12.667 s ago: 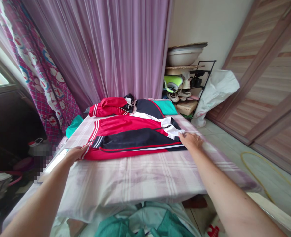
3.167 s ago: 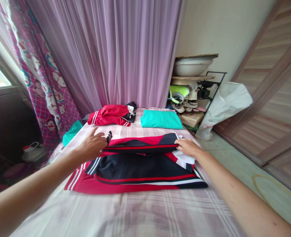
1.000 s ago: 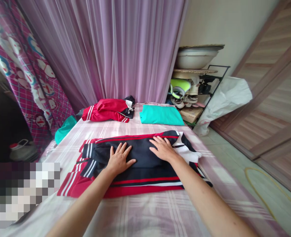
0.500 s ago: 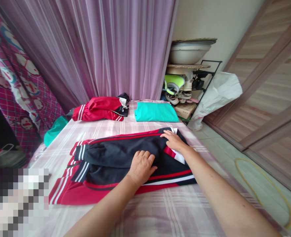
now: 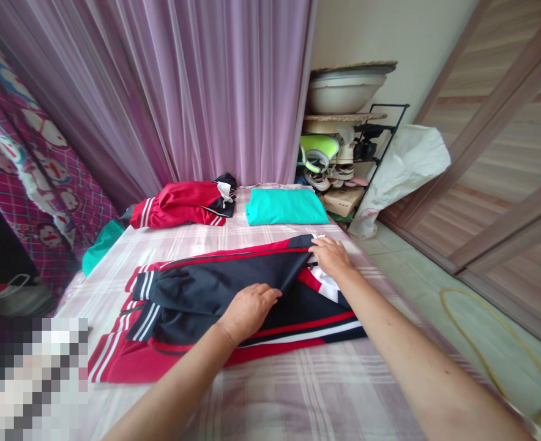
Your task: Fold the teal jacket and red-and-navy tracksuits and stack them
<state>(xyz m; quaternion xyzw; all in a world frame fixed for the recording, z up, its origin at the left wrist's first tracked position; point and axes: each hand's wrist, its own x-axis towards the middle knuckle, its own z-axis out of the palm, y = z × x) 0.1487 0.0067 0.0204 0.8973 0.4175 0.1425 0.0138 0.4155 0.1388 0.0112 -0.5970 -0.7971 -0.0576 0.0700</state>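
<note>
Jacket: my red, navy and white track jacket (image 5: 206,288) lies folded lengthwise on the bed (image 5: 298,392), with its striped cuffs toward my left.
Left hand: my left hand (image 5: 247,309) lies palm down on the navy panel near the middle, fingers flat and close together, clamped on nothing.
Right hand: my right hand (image 5: 331,256) sits on the far right end of the navy flap. The fingers bend over the cloth edge; I cannot tell whether they pinch it.
Beyond: a bunched red garment (image 5: 179,205) and a folded teal garment (image 5: 284,207) lie side by side at the bed's far end.
</note>
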